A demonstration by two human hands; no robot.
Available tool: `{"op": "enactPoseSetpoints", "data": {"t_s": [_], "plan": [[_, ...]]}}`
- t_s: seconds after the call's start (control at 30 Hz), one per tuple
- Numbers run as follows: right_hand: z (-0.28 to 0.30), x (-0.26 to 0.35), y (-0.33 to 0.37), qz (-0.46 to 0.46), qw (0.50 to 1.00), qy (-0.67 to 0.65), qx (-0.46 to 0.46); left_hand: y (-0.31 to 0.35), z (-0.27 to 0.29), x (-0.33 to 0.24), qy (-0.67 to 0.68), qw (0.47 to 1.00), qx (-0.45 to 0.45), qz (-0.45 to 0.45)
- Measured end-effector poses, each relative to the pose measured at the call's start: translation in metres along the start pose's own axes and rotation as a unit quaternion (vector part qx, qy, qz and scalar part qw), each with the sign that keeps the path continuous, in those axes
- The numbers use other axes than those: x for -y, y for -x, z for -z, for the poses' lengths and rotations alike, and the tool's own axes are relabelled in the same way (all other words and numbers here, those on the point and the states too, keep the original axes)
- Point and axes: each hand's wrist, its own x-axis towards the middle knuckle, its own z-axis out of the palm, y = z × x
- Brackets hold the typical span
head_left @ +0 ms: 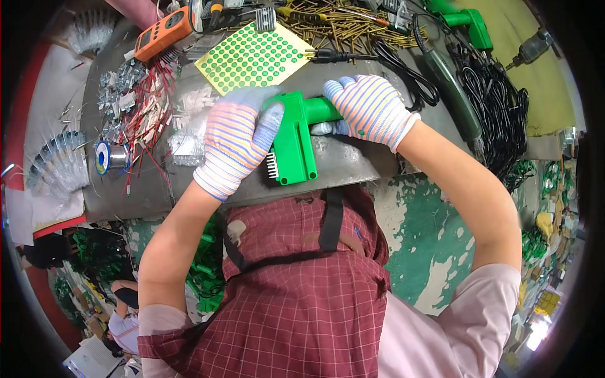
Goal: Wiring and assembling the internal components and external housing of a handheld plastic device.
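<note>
Above the near edge of the grey bench, a green plastic tool housing is held between my two hands. It has a flat blocky body, a round tube-shaped part pointing right, and a row of white teeth on its lower left side. My left hand, in a striped knit glove, grips the body from the left, thumb on top. In a matching glove, my right hand is closed around the end of the tube-shaped part. Just beyond lies a yellow sheet of round green stickers.
An orange multimeter, red wires and a solder spool lie left. Long brass-coloured screws are heaped at the back. A dark green stick-shaped tool, black cables and another green housing lie right.
</note>
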Motion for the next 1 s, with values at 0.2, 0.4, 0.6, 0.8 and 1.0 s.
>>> {"op": "enactPoseSetpoints", "data": {"t_s": [0.2, 0.4, 0.6, 0.8, 1.0], "plan": [[-0.003, 0.004, 0.007, 0.058, 0.997, 0.019, 0.037, 0.023, 0.024, -0.008, 0.114, 0.990, 0.072, 0.030], [-0.007, 0.010, 0.010, 0.051, 0.997, 0.028, -0.059, 0.035, 0.042, 0.014, 0.070, 0.984, 0.157, -0.039], [0.036, 0.028, 0.002, 0.000, 0.999, -0.023, 0.045, 0.043, 0.026, 0.018, 0.086, 0.993, 0.077, -0.024], [0.076, 0.100, -0.026, -0.188, 0.923, -0.269, -0.200, 0.055, 0.023, 0.019, 0.082, 0.995, 0.048, -0.004], [-0.006, 0.131, -0.056, -0.103, 0.884, -0.369, -0.269, 0.051, 0.034, 0.026, 0.080, 0.993, 0.089, -0.017]]}}
